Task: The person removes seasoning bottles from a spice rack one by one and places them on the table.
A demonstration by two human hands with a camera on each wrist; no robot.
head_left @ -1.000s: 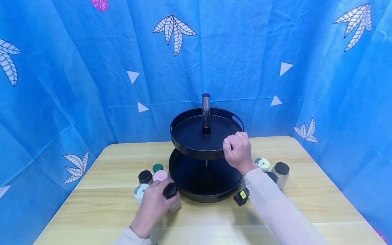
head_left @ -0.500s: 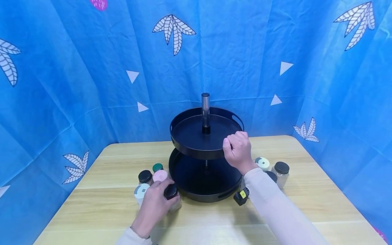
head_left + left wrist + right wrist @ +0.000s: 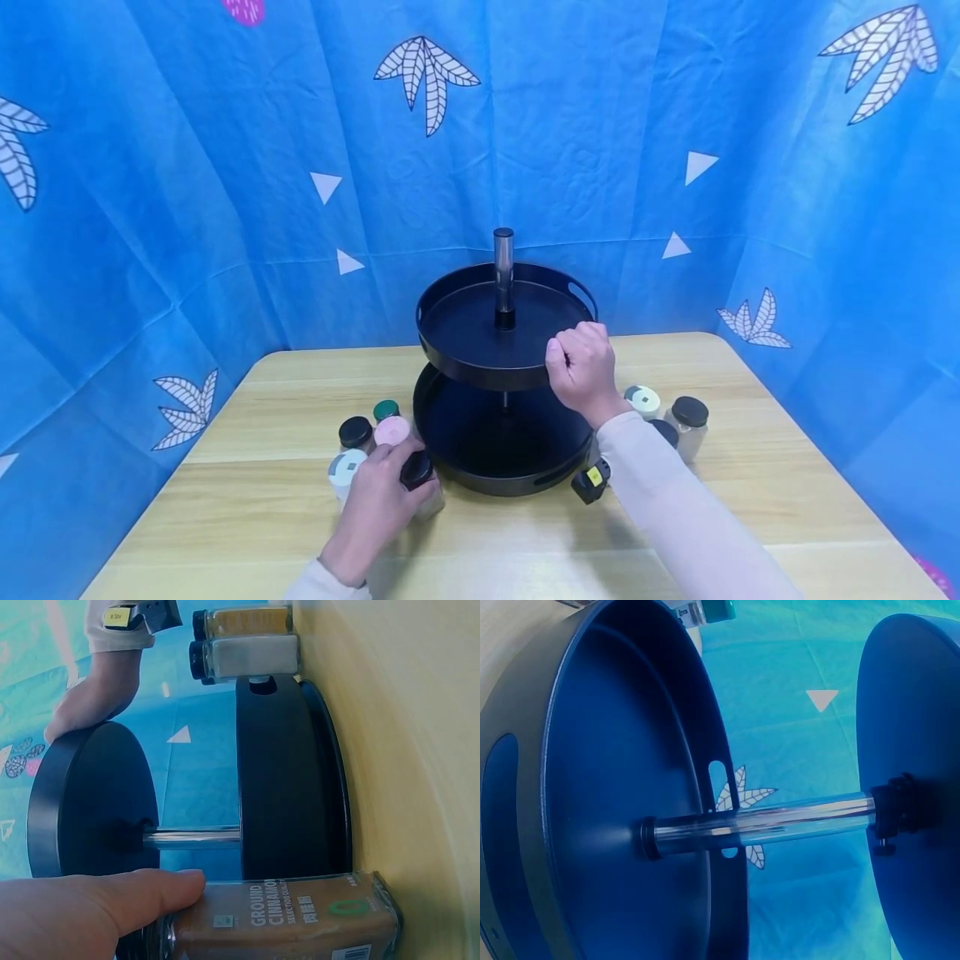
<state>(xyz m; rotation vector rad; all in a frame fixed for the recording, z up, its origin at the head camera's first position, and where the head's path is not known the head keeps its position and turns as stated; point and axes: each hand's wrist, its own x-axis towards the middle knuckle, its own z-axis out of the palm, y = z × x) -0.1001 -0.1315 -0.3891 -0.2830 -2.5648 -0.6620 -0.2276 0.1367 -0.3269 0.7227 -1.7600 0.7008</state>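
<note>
My left hand (image 3: pixel 378 504) holds a black-capped spice jar (image 3: pixel 431 500) near its top, left of the tray stand's lower tier. In the left wrist view this jar (image 3: pixel 300 919) is labelled ground cinnamon, and the thumb (image 3: pixel 161 892) lies along it. My right hand (image 3: pixel 585 371) grips the front right rim of the upper tray (image 3: pixel 465 367) of a black round two-tier stand. The lower tray (image 3: pixel 495 483) sits on the table, joined to the upper one by a metal pole (image 3: pixel 802 819). Most of the right fingers are hidden in the head view.
Beside the left hand stand jars with a pink lid (image 3: pixel 392 431), a green lid (image 3: pixel 386 409), a black lid (image 3: pixel 356 432) and a white lid (image 3: pixel 345 468). More jars (image 3: pixel 690 425) stand behind the right forearm. A blue curtain (image 3: pixel 585 125) surrounds the wooden table (image 3: pixel 750 467).
</note>
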